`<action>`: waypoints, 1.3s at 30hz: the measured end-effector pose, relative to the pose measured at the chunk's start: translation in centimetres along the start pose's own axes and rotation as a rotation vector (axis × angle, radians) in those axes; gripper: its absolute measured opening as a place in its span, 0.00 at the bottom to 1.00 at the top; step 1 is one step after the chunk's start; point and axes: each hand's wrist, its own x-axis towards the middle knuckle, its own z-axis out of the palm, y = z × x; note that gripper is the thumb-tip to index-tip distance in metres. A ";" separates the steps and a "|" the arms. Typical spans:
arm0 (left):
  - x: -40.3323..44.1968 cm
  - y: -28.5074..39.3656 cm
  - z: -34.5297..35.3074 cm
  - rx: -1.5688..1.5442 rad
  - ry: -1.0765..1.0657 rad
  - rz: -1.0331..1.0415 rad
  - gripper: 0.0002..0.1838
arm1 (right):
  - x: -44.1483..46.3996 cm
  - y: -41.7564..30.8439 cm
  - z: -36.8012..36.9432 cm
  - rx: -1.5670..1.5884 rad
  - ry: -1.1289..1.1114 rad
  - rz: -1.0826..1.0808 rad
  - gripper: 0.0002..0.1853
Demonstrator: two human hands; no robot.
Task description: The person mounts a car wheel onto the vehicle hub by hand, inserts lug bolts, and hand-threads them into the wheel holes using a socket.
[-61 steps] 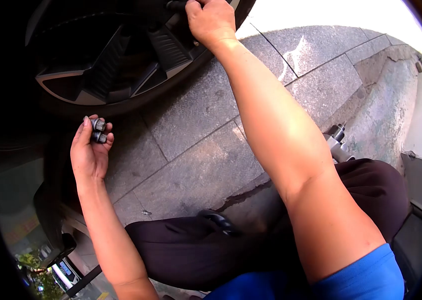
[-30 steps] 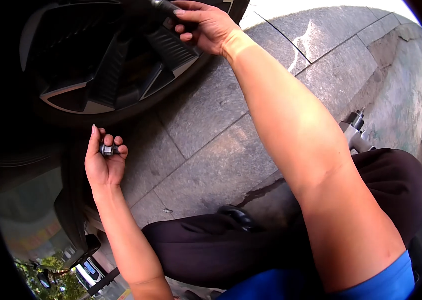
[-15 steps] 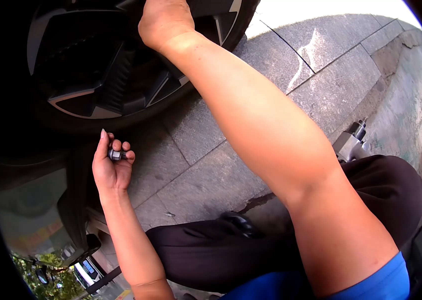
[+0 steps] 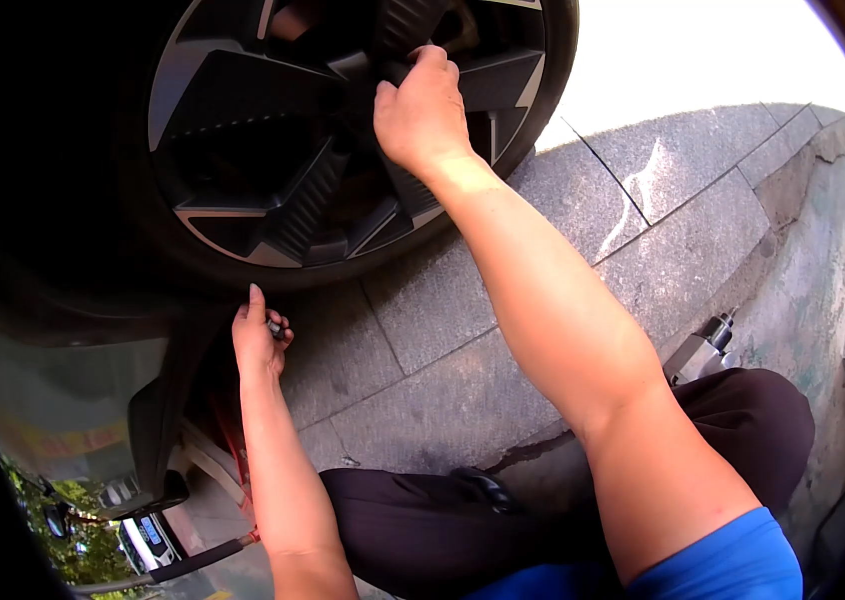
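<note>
In the upper middle of the frame, the right hand [image 4: 426, 112] was at the centre of the dark-spoked wheel [image 4: 318, 100], fingers curled; whether they gripped anything could not be told. Left of centre, below the tyre, the left hand [image 4: 261, 340] had its fingers closed around a small metal fastener [image 4: 275, 328]. A silver-and-black tool [image 4: 700, 348] lay on the right, beside the knee [image 4: 758, 420].

Spoked wheel [image 4: 343, 105] stands upright; metal fastener [image 4: 275, 328] sits in left fingers [image 4: 288, 335]
</note>
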 end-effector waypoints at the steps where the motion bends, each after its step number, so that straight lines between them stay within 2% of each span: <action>1: 0.0 0.0 0.5 0.028 0.012 0.006 0.22 | 0.0 0.4 -0.2 -0.038 -0.090 -0.048 0.18; 2: -0.1 0.1 0.9 0.022 0.013 0.010 0.22 | 0.0 0.6 -0.1 -0.082 -0.043 -0.136 0.19; 4: -0.1 0.2 1.0 0.035 0.036 -0.007 0.21 | 0.2 0.8 -0.4 -0.024 -0.037 -0.055 0.19; 8: 0.0 0.5 0.3 0.029 0.013 -0.014 0.20 | 1.4 0.1 -0.7 0.075 -0.094 0.171 0.22; 9: 0.0 0.5 0.2 0.036 0.000 -0.016 0.20 | 1.9 0.8 0.0 0.282 -0.211 0.348 0.22; 10: -0.1 0.6 0.2 0.044 -0.013 -0.018 0.20 | 1.7 0.1 -0.3 0.283 -0.219 0.336 0.22; 12: -0.3 0.7 0.2 0.046 -0.010 -0.021 0.20 | 0.5 -1.2 -0.9 0.081 -0.127 0.226 0.22; 14: -0.4 0.9 0.2 0.047 -0.005 -0.025 0.20 | 0.3 -0.7 -0.6 -0.148 -0.078 -0.037 0.24; 18: -0.3 0.7 -0.1 0.076 -0.028 -0.031 0.19 | 0.7 -1.1 -0.5 -0.125 -0.045 0.007 0.20; 20: -0.6 0.7 -0.1 0.076 -0.061 -0.040 0.19 | 1.3 -2.1 -1.3 0.811 -0.279 0.768 0.18; 21: -0.8 0.7 0.0 0.075 -0.060 -0.052 0.19 | 1.2 -2.7 -1.3 0.909 -0.227 0.816 0.18; 22: -1.1 0.8 0.2 0.062 -0.052 -0.053 0.19 | 1.4 -2.2 -1.3 0.852 -0.254 0.801 0.19; 24: -1.6 0.7 0.5 0.107 -0.044 -0.101 0.19 | 1.4 -0.1 0.4 0.318 -0.175 0.364 0.18; 26: -2.8 0.9 0.9 0.154 -0.045 -0.085 0.42 | 0.2 -0.6 0.0 -0.172 -0.083 -0.021 0.21; 27: -3.8 1.2 1.1 0.171 -0.054 -0.052 0.43 | 0.1 -0.1 0.0 -0.221 -0.068 -0.133 0.21; 28: -4.8 1.5 1.2 0.188 -0.058 -0.020 0.44 | 0.1 0.0 -0.2 -0.235 -0.102 -0.137 0.21; 30: -6.0 2.0 1.3 0.215 -0.114 0.034 0.41 | 0.8 1.6 0.8 -0.215 0.007 -0.158 0.17; 32: -7.1 2.6 1.2 0.211 -0.165 0.064 0.40 | 1.7 -0.8 -0.9 0.696 -0.351 0.653 0.17; 33: -7.5 3.0 1.3 0.203 -0.164 0.060 0.39 | 1.5 -1.9 -1.2 0.909 -0.306 0.799 0.19; 34: -7.5 3.1 1.2 0.192 -0.166 0.055 0.39 | 1.2 -2.2 -1.1 0.897 -0.311 0.796 0.19; 36: -7.3 3.0 1.0 0.170 -0.173 0.094 0.39 | 0.8 -2.5 -1.2 0.591 -0.289 0.663 0.21; 38: -7.2 3.0 1.0 0.149 -0.166 0.101 0.38 | 1.1 -0.5 -0.3 -0.193 -0.084 -0.038 0.26; 39: -7.2 3.1 0.9 0.154 -0.166 0.096 0.38 | 0.9 -0.1 -0.3 -0.236 -0.035 -0.103 0.25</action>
